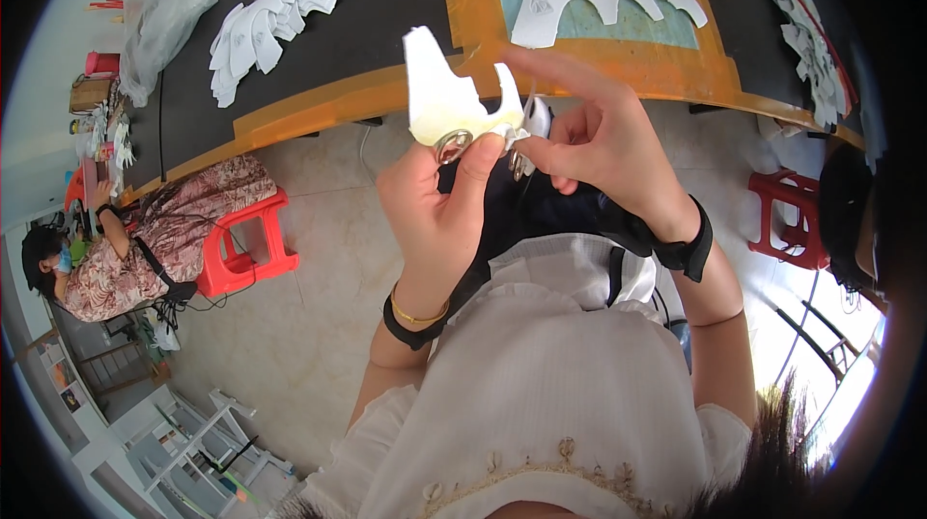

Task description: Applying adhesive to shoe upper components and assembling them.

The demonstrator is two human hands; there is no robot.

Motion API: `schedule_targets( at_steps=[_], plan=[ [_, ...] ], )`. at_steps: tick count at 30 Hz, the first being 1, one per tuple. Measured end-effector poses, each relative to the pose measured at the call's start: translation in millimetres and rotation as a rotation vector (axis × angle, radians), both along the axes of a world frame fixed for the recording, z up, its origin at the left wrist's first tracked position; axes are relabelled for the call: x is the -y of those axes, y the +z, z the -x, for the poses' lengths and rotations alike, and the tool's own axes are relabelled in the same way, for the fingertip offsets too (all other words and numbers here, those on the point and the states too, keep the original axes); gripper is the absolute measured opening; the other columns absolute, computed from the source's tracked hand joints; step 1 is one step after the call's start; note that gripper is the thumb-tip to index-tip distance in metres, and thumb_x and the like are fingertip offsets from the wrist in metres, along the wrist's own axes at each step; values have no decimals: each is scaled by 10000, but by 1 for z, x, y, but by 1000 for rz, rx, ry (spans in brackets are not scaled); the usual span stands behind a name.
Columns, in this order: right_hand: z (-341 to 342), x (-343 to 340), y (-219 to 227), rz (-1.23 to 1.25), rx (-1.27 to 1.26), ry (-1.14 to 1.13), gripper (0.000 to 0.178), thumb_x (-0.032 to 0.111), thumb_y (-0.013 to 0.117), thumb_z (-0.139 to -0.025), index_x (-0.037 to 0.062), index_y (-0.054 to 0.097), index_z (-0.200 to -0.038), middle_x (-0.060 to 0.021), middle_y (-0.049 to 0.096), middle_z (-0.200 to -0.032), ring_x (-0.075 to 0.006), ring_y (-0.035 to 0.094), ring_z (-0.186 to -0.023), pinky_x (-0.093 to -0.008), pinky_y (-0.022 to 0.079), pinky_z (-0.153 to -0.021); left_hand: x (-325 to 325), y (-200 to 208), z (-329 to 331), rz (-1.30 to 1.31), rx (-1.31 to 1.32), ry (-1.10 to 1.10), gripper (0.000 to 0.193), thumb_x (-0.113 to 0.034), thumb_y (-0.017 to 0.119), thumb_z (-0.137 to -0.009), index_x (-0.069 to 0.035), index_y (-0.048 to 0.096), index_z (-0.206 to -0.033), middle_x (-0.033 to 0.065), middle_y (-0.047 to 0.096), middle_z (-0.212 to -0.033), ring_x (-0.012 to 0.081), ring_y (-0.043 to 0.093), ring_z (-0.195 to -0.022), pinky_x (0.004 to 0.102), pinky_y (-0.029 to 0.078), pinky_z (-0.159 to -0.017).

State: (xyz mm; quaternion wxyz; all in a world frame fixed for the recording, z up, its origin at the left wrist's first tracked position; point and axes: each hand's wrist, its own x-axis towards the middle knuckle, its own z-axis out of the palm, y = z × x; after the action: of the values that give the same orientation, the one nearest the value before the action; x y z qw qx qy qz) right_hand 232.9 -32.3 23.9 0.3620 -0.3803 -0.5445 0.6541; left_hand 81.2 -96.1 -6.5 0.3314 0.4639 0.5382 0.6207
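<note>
A white cut-out piece with scalloped edges [441, 99] is held up in front of my chest, over the gap before the table. Oval metal rings [452, 144] sit along its yellowish lower edge. My left hand [432, 215] is closed on that edge, thumb on the near side beside a ring. My right hand [623, 152] pinches the folded right end of the piece, thumb near my left thumb. Its index finger stretches out to the left above the piece. More metal parts hang below the fold, partly hidden by my fingers.
On the dark table [386, 12], edged with orange tape, lie a fanned row of white cut-outs [261, 31] and similar ringed pieces [608, 7] on a teal mat. A clear plastic bag [174, 17] lies far left. A person [145, 239] sits left on a red stool [253, 247]; another red stool [787, 215] stands right.
</note>
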Motion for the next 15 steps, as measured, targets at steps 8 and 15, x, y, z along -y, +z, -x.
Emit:
schedule_targets(
  at_steps=[8, 15],
  plan=[
    [-3, 3, 4, 34, 202, 92, 145, 81, 667, -753, -37, 626, -826, -19, 586, -582, -38, 498, -447, -183, 380, -390, -1, 5, -1, -51, 26, -3, 189, -101, 665, -843, 60, 613, -927, 61, 647, -822, 76, 551, -725, 216, 444, -676],
    [0, 1, -7, -130, 96, 115, 93, 61, 661, -757, -12, 605, -772, 12, 543, -561, -13, 467, -444, -181, 349, -384, -12, 9, 5, 150, 723, -274, 112, -134, 571, -905, -24, 564, -923, 39, 603, -840, 108, 573, -717, 239, 464, -639]
  ],
)
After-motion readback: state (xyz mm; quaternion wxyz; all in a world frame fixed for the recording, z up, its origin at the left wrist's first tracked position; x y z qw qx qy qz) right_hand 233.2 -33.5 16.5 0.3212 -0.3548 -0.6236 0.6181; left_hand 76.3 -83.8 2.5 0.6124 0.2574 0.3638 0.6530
